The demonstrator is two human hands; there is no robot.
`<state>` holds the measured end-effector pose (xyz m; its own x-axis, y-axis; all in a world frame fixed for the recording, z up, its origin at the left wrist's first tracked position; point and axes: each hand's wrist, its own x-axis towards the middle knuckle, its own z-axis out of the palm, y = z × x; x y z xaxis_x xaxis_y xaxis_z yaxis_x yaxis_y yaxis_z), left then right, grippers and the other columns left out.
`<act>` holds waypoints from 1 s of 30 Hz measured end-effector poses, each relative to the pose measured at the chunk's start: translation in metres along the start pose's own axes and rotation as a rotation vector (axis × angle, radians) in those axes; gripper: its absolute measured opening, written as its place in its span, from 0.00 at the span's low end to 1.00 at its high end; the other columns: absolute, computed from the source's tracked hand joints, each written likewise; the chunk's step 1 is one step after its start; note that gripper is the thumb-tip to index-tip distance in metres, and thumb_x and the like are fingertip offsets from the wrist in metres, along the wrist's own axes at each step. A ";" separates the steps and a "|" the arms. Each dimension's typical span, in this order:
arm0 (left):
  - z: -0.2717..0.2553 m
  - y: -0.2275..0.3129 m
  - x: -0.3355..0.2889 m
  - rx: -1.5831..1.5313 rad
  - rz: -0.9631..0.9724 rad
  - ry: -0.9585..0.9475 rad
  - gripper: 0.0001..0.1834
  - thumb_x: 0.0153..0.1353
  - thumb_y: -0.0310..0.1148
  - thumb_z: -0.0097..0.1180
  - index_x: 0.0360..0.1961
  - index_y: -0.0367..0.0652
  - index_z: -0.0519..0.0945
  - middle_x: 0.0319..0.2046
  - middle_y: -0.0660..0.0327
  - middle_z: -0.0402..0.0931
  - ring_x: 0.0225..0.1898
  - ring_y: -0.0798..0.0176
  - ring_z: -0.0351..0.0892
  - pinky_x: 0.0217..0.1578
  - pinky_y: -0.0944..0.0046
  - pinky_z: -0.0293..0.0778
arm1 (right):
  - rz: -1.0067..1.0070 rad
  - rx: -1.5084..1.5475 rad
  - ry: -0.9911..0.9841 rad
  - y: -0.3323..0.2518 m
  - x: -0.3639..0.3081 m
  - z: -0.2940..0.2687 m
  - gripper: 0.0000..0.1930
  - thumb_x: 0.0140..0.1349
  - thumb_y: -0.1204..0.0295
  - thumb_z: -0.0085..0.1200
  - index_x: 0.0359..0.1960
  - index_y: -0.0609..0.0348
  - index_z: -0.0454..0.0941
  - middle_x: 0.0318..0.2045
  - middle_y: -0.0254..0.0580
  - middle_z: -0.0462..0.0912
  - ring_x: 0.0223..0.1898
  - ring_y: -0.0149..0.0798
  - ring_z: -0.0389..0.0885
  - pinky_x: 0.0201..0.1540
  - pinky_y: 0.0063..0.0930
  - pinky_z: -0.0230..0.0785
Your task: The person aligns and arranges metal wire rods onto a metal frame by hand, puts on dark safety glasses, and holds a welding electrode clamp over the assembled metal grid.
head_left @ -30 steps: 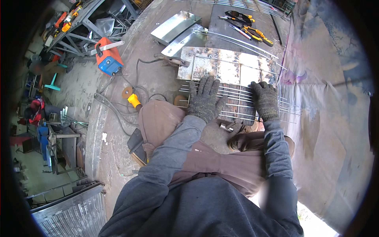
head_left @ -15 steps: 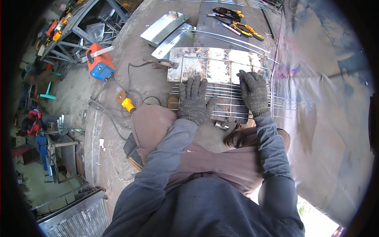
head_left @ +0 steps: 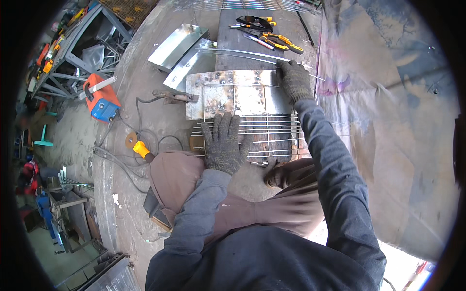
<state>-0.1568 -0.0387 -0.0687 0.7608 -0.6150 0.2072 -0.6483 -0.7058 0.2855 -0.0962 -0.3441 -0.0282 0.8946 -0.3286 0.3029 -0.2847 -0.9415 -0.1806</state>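
Observation:
My left hand (head_left: pixel 224 145), in a dark knit glove, lies with fingers spread on a grid of thin metal rods (head_left: pixel 268 130). Part of this grid extends over a scorched metal plate (head_left: pixel 218 79), which has a clamp (head_left: pixel 174 95) at its left edge. My right hand (head_left: pixel 294 81), gloved alike, is stretched out to the far right corner of the plate. Its fingers bend down over two loose thin rods (head_left: pixel 242 52) that lie beyond the plate. The fingertips are hidden, so I cannot see whether they grip a rod.
Yellow-handled pliers (head_left: pixel 281 41), a marker (head_left: pixel 259 42) and dark glasses (head_left: pixel 255 21) lie at the far side. Bent sheet-metal pieces (head_left: pixel 178 46) are left of them. An orange-blue machine (head_left: pixel 103 99), cables and a yellow grinder (head_left: pixel 141 148) with a disc are at left. A tarp (head_left: pixel 383 121) hangs at right.
My right hand has moved from the plate's near right edge to the loose rods beyond it. My left hand stays on the grid. The view has shifted, moving the scene left and down.

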 end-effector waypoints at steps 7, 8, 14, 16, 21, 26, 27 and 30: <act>-0.010 0.008 -0.001 -0.206 0.229 0.145 0.22 0.64 0.46 0.62 0.55 0.46 0.81 0.60 0.53 0.73 0.67 0.44 0.67 0.73 0.29 0.45 | -0.096 -0.377 -0.187 -0.010 0.063 0.026 0.16 0.71 0.64 0.49 0.56 0.51 0.81 0.55 0.52 0.81 0.60 0.53 0.78 0.60 0.52 0.71; -0.012 0.006 -0.002 -0.206 0.225 0.142 0.22 0.64 0.46 0.62 0.55 0.46 0.81 0.60 0.53 0.73 0.67 0.44 0.67 0.73 0.29 0.45 | -0.098 -0.374 -0.191 -0.015 0.064 0.025 0.16 0.71 0.64 0.49 0.56 0.51 0.81 0.55 0.52 0.81 0.60 0.53 0.78 0.60 0.52 0.71; -0.010 0.001 -0.001 -0.302 0.256 0.192 0.21 0.62 0.43 0.64 0.53 0.47 0.82 0.58 0.55 0.76 0.67 0.44 0.68 0.73 0.32 0.50 | -0.317 0.132 0.047 -0.038 0.049 -0.005 0.13 0.68 0.73 0.53 0.53 0.56 0.76 0.49 0.53 0.81 0.49 0.58 0.81 0.51 0.48 0.75; -0.009 0.002 0.002 -0.225 0.192 0.172 0.20 0.61 0.42 0.65 0.53 0.47 0.82 0.58 0.55 0.77 0.66 0.44 0.69 0.71 0.36 0.54 | -0.544 0.341 0.398 -0.051 0.012 -0.018 0.16 0.66 0.77 0.55 0.55 0.55 0.75 0.45 0.52 0.81 0.45 0.59 0.81 0.47 0.49 0.75; -0.008 -0.016 -0.007 -0.236 0.163 0.121 0.22 0.63 0.45 0.64 0.55 0.47 0.82 0.61 0.52 0.74 0.68 0.47 0.68 0.72 0.33 0.49 | -0.516 0.505 0.102 -0.086 -0.083 -0.052 0.23 0.58 0.78 0.60 0.57 0.54 0.76 0.37 0.48 0.79 0.39 0.56 0.80 0.42 0.49 0.73; -0.006 -0.006 -0.009 -0.090 0.186 0.133 0.27 0.63 0.47 0.64 0.58 0.44 0.79 0.62 0.51 0.73 0.69 0.47 0.67 0.73 0.34 0.47 | -0.431 0.495 -0.038 -0.069 -0.122 -0.040 0.27 0.53 0.73 0.63 0.59 0.52 0.76 0.44 0.45 0.80 0.48 0.52 0.80 0.51 0.48 0.72; -0.005 -0.007 -0.011 -0.082 0.200 0.133 0.27 0.63 0.47 0.64 0.58 0.44 0.79 0.62 0.51 0.73 0.69 0.47 0.67 0.73 0.34 0.47 | -0.437 0.491 -0.028 -0.068 -0.123 -0.040 0.28 0.54 0.72 0.64 0.59 0.52 0.75 0.45 0.46 0.79 0.50 0.52 0.80 0.53 0.48 0.71; -0.002 -0.004 -0.008 -0.093 0.151 0.101 0.28 0.62 0.48 0.65 0.59 0.44 0.79 0.62 0.51 0.73 0.69 0.47 0.67 0.73 0.35 0.48 | -0.413 0.477 -0.024 -0.059 -0.122 -0.030 0.27 0.55 0.71 0.65 0.59 0.52 0.75 0.46 0.46 0.79 0.51 0.52 0.80 0.54 0.48 0.71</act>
<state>-0.1606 -0.0304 -0.0698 0.6569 -0.6702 0.3455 -0.7537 -0.5697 0.3278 -0.1985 -0.2512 -0.0265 0.9070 0.0615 0.4166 0.2657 -0.8511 -0.4529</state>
